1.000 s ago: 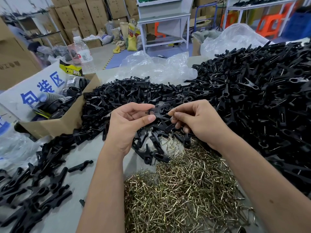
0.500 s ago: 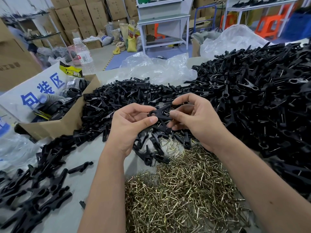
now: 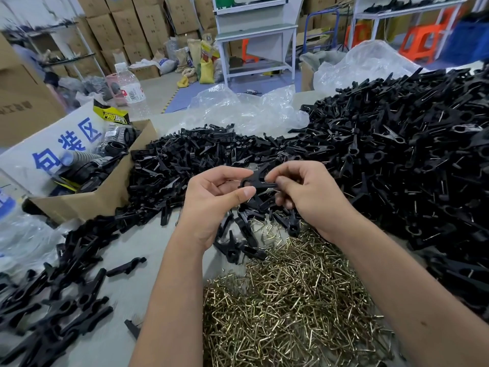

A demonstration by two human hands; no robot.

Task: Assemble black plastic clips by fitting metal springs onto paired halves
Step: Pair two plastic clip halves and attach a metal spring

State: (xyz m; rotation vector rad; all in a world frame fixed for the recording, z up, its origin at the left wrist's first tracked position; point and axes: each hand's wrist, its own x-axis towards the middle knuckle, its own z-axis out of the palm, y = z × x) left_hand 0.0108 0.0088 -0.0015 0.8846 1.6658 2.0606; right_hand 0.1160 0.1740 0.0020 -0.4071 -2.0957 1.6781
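Observation:
Between my two hands I hold a black plastic clip (image 3: 255, 180), its paired halves crossed above the table. My left hand (image 3: 211, 202) pinches its ringed end between thumb and fingers. My right hand (image 3: 309, 197) grips the other end with thumb and forefinger. Whether a spring sits on it I cannot tell. A heap of brass-coloured metal springs (image 3: 288, 300) lies just below my hands. Loose black clip halves (image 3: 185, 160) are piled behind my hands.
A large mound of black clips (image 3: 397, 165) fills the right side. More black clips (image 3: 53, 308) lie at the near left. An open cardboard box (image 3: 87, 197) stands at the left, with crumpled clear plastic bags (image 3: 246, 109) behind the piles.
Both hands have lifted slightly with the clip and turned it. My right fingers have shifted their grip along its end. The piles have not moved.

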